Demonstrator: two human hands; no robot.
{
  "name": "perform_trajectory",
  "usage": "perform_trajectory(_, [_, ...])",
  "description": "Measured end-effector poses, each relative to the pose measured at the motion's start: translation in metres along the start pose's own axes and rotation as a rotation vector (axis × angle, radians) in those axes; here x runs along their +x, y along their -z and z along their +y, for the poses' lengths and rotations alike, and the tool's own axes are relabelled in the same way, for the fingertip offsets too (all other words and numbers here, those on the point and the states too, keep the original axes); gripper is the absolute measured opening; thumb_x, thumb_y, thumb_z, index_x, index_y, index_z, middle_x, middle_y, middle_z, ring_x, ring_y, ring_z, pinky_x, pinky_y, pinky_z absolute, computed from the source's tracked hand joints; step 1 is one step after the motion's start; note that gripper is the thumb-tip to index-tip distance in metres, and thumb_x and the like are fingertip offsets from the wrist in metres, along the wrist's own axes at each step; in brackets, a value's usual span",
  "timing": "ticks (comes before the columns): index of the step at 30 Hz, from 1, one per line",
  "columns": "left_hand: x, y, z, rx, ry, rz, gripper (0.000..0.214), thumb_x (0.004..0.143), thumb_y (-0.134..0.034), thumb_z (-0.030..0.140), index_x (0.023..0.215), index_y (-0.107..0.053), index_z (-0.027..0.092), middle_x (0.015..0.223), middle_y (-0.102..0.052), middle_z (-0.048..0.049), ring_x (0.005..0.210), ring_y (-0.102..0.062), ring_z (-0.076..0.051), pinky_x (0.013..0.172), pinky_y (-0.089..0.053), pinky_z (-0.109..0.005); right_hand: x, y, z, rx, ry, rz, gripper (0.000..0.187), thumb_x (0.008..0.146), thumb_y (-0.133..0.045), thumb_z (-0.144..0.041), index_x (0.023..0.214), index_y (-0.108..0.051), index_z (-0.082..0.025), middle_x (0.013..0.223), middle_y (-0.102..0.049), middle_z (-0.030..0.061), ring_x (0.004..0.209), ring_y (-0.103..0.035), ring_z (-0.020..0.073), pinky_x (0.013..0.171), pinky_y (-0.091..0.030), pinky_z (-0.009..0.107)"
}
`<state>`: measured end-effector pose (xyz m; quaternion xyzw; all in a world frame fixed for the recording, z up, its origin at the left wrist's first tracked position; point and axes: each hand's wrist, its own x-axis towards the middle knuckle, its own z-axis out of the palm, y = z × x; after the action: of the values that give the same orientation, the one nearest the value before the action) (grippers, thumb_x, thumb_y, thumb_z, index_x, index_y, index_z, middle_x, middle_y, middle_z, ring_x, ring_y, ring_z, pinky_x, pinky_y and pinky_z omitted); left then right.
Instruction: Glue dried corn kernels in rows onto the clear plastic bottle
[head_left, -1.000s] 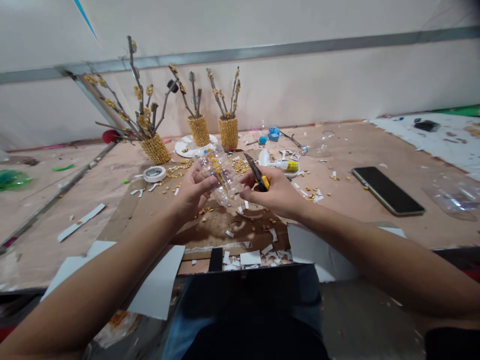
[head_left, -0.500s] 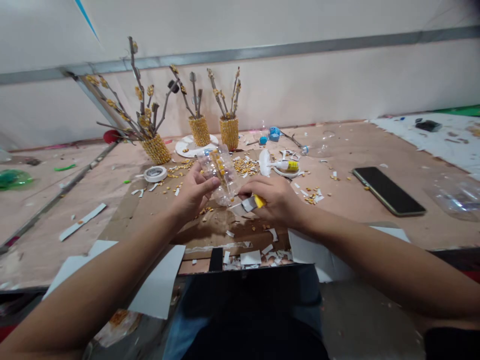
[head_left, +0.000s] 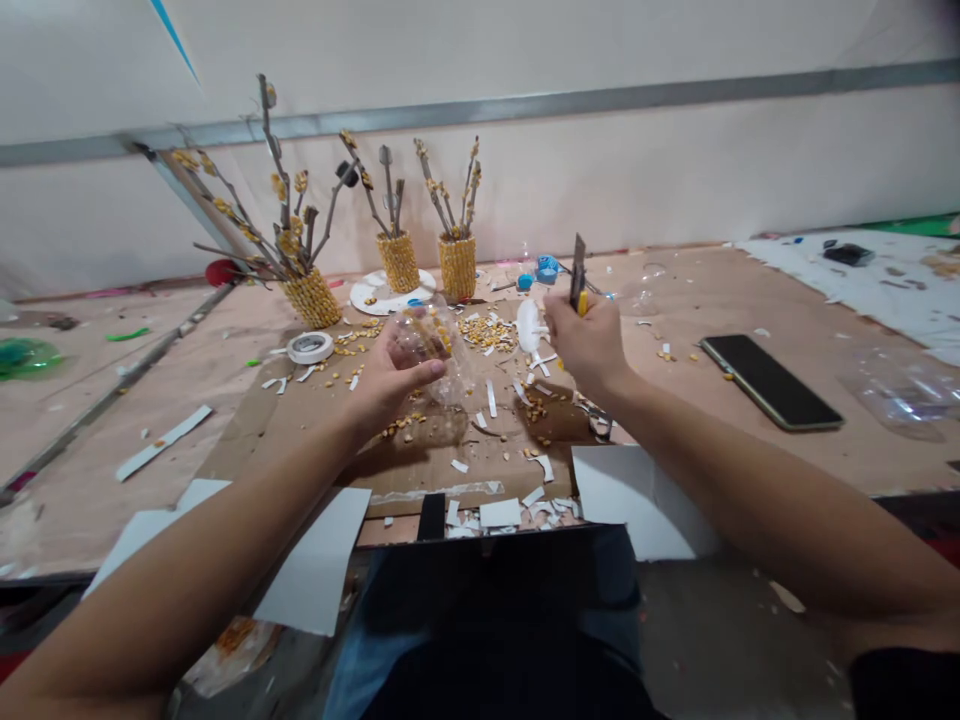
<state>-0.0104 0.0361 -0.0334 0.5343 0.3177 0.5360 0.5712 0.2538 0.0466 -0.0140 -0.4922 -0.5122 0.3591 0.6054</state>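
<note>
My left hand is closed around a clear plastic bottle with yellow corn kernels stuck on it, held just above the brown cardboard. My right hand is closed on a yellow utility knife, blade pointing up, raised to the right of the bottle and apart from it. Under the right hand lie a white spoon-like piece and loose corn kernels.
Three corn-covered vases with twigs stand at the back, a tape roll to the left. A black phone lies at right, a clear bottle part beyond it. White paper scraps litter the near edge.
My right hand has lifted the knife away from the bottle, up and to the right, blade now upright. The left hand with the bottle has sunk slightly.
</note>
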Motion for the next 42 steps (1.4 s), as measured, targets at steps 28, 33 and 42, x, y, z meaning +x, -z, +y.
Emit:
perform_trajectory(28, [0.001,0.005,-0.011,0.299,-0.010,-0.276,0.095,0.074,-0.097,0.022,0.148,-0.038,0.030,0.135,-0.068,-0.0144,0.130,-0.069,-0.036,0.107,-0.059,-0.052,0.009,-0.003,0.010,-0.152,-0.242,-0.262,0.010,0.085,-0.066,-0.025,0.080,-0.058,-0.021,0.071,-0.059,-0.0014,0.047,-0.035,0.0073,0.045,-0.025,0.025])
perform_trajectory(33, [0.001,0.006,-0.010,0.248,0.007,-0.289,0.099,0.072,-0.096,0.016,0.150,-0.039,0.034,0.136,-0.068,-0.0143,0.125,-0.071,-0.033,0.102,-0.060,-0.048,0.015,0.011,-0.004,-0.345,-0.208,-0.405,0.010,0.083,-0.067,-0.025,0.075,-0.065,-0.018,0.068,-0.059,-0.0011,0.055,-0.041,0.0098,0.053,-0.030,0.027])
perform_trajectory(42, [0.002,0.014,-0.008,0.328,-0.110,-0.252,0.108,0.062,-0.100,0.021,0.154,-0.046,0.038,0.144,-0.064,-0.0124,0.142,-0.058,-0.039,0.113,-0.051,-0.053,0.031,0.041,-0.013,-0.807,-0.168,-1.024,0.009,0.066,-0.080,-0.022,0.076,-0.081,-0.020,0.070,-0.075,0.0021,0.068,-0.065,0.0197,0.062,-0.042,0.030])
